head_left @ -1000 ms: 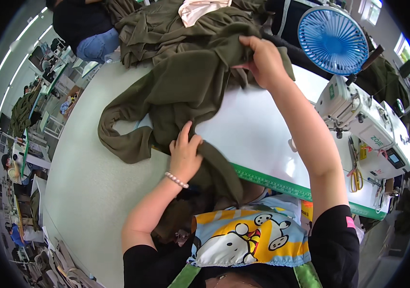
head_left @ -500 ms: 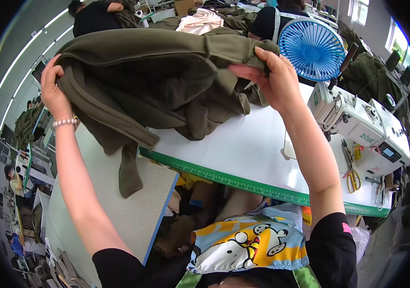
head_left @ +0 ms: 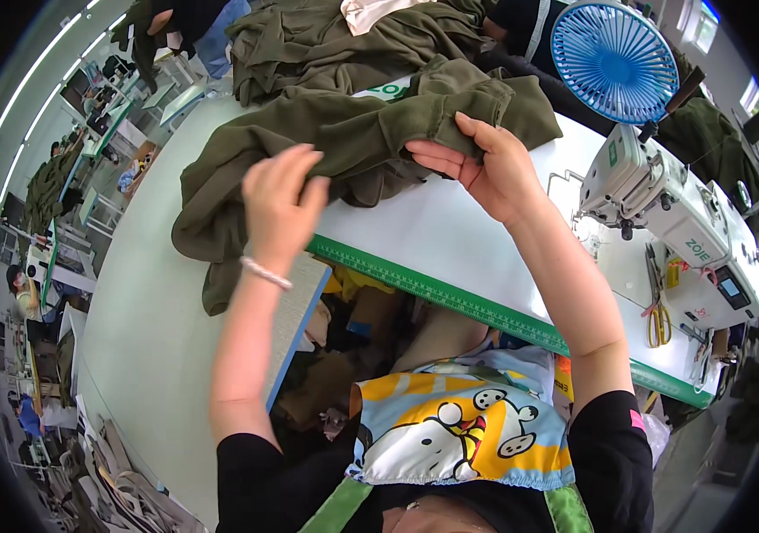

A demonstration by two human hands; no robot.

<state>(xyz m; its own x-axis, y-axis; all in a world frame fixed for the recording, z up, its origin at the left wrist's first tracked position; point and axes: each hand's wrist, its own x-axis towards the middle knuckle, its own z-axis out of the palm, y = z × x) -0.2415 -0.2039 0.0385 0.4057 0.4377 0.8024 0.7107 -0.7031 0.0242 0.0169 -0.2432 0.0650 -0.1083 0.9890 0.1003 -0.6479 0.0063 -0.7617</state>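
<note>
An olive-green garment (head_left: 317, 133), its exact kind not plain from the folds, lies bunched across the white sewing table (head_left: 450, 240). Part of it hangs over the table's green front edge. My right hand (head_left: 499, 173) pinches a seamed edge of the cloth, thumb above and fingers underneath. In front of the garment's left part, my left hand (head_left: 282, 209) is raised with thumb and fingers apart, slightly blurred, and holds nothing. A white sewing machine (head_left: 663, 209) stands to the right of my right hand.
Yellow-handled scissors (head_left: 659, 324) lie beside the machine. A blue fan (head_left: 615, 62) stands behind it. More olive cloth (head_left: 308, 53) is heaped at the back, near other people. A pale side table (head_left: 148, 293) adjoins on the left, and a green ruler strip (head_left: 433, 293) edges the sewing table.
The garment, held up and stretched between both hands before, has come down onto the table. My left hand has let go and moved right; my right hand still grips the cloth.
</note>
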